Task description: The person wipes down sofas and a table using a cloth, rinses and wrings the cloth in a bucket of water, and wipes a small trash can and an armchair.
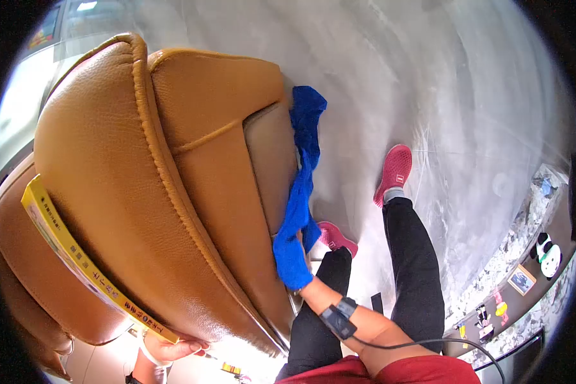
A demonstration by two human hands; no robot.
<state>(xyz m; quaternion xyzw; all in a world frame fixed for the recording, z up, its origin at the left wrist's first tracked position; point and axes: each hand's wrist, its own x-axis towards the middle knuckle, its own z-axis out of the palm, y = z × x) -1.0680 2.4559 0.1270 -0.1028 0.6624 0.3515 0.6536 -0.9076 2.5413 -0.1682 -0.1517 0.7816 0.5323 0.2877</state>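
Observation:
My left hand [166,349] is at the lower left, gripping the near end of a thin yellow book [83,260]. Its printed spine faces up, and the book stretches away along the side of the brown leather sofa [109,173]. My right hand is mostly hidden under a blue cloth [292,256] that it holds against the sofa's front side. From there the cloth trails forward as a long, bunched strip beside the sofa's edge. A black device is strapped round my right wrist [324,301].
My legs and pink shoes [395,171] stand on the grey marbled floor [454,83]. At the right a dark shelf [473,339] carries a panda figure [547,255], a framed picture [521,280] and small figurines. A black cable [422,342] runs from my right wrist.

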